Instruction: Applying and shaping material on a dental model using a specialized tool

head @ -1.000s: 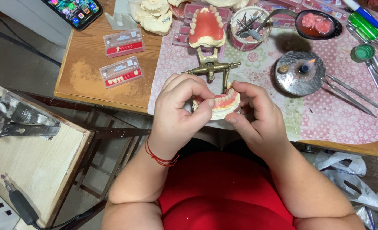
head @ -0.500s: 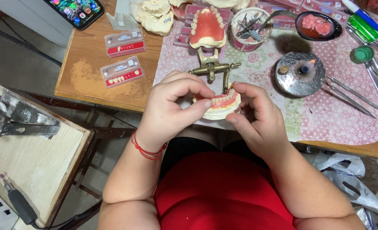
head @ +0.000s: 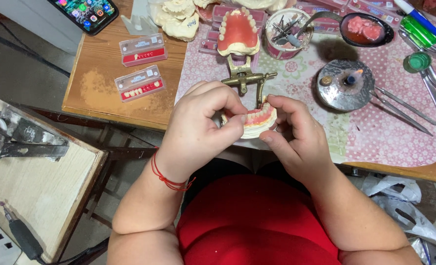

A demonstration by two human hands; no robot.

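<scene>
At the near edge of the wooden table (head: pixel 105 93), over the pink dotted cloth (head: pixel 385 132), both hands meet on a lower denture model (head: pixel 254 122). Landmark for all placements: the brass articulator (head: pixel 245 78), which stands on the cloth and carries an upper denture plate (head: pixel 237 32) with pink base and pale teeth, tilted back at its far end.

Left hand (head: pixel 200 125): curled nearly closed, thumb and forefinger pinched at the left end of the denture model, just in front of the articulator. Whether a small piece sits between the fingertips cannot be told. A red cord bracelet (head: pixel 168 176) circles this wrist.

Right hand (head: pixel 296 135): partly closed, fingers wrapped round the right side of the model and steadying it from below and behind.

Right of the articulator, a round metal dish (head: pixel 345 83) holds a small lit burner; long metal instruments (head: pixel 404 110) lie just beyond it. Farther right and behind, a dark bowl (head: pixel 367 29) holds pink wax. Directly behind the articulator's right side stands a cup of burs (head: pixel 287 32). Left of the articulator, on bare wood, lie two tooth cards (head: pixel 141 66) in clear and red cases. Behind and left, plaster casts (head: pixel 178 19); well to the far left, a phone (head: pixel 87 12).
</scene>
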